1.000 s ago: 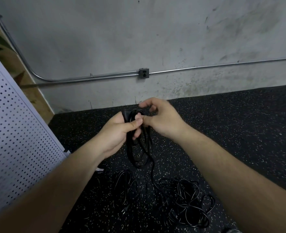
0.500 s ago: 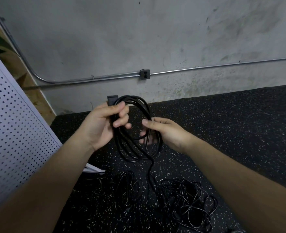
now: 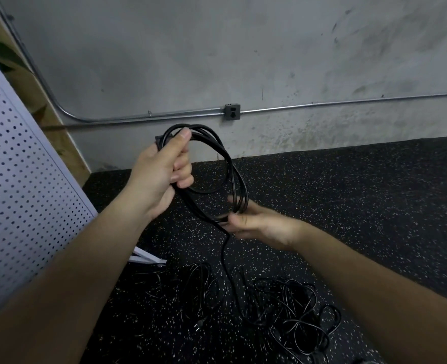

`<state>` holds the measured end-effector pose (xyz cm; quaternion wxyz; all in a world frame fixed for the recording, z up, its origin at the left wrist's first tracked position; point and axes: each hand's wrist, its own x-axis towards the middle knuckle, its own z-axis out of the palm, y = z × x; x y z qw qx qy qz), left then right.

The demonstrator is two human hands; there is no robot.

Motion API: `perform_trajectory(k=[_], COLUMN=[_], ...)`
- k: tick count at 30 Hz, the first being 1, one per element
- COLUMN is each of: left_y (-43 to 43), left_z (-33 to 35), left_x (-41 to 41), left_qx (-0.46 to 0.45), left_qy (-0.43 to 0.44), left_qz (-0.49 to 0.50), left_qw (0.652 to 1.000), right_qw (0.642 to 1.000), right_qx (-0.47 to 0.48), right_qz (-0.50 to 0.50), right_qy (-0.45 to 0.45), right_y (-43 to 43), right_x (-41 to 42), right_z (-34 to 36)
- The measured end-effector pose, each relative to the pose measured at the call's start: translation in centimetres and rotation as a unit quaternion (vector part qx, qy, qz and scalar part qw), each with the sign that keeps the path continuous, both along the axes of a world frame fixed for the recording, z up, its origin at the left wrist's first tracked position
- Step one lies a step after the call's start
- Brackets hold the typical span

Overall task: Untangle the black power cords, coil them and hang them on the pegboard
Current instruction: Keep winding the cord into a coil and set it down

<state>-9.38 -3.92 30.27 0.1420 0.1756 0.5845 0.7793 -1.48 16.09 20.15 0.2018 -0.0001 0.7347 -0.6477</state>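
A black power cord wound into a coil point(image 3: 223, 164) hangs in the air before me. My left hand point(image 3: 162, 174) grips the coil's upper left side, thumb on top, with the plug end behind the fingers. My right hand point(image 3: 259, 224) pinches the bottom of the coil, where the cord's loose tail drops toward the floor. That tail runs down into a tangled heap of black cords point(image 3: 290, 313) on the floor. A smaller bunch of cord point(image 3: 198, 287) lies left of it. The white pegboard point(image 3: 20, 185) leans at the left.
The floor is black speckled rubber matting point(image 3: 361, 206). A grey concrete wall behind carries a metal conduit point(image 3: 138, 119) and an outlet box point(image 3: 232, 112). A wooden panel point(image 3: 59, 132) stands behind the pegboard, whose white foot point(image 3: 147, 258) rests on the mat.
The hands, close together at the coil's top a second ago, have parted. My left hand raised the coil, my right hand slid down to its bottom, and the loops opened wide.
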Motion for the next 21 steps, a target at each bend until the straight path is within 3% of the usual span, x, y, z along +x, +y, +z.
perform_trajectory(k=[4,9,12,14,17,21], left_y=[-1.1,-2.4,-3.5,-4.1,-4.4,-4.2], left_z=[0.7,0.8,0.4,0.1,-0.1,-0.4], left_x=[-0.6,-1.0,-1.5,-1.8,-2.0,-1.8], left_qx=[0.014,0.021,0.004,-0.006,-0.024,-0.07], left_qy=[-0.011,-0.018,-0.026,-0.036,-0.044,-0.033], left_qz=[0.014,0.019,0.019,0.022,0.019,0.008], left_qw=[1.0,0.999,0.999,0.999,0.999,0.997], right_qw=[0.988,0.95,0.946,0.957,0.968,0.951], right_qx=[0.112,0.27,0.304,0.27,0.147,-0.006], right_qz=[0.08,0.142,0.074,-0.028,-0.174,-0.301], right_qy=[-0.067,-0.063,-0.083,-0.103,-0.107,-0.065], right_y=[-1.7,-4.1,-4.1,-3.7,-2.7,-1.4], right_x=[1.0,1.3,0.6,-0.3,-1.1,-1.3], right_z=[-3.3,-6.1,-6.5,-6.5,-5.5,-3.1])
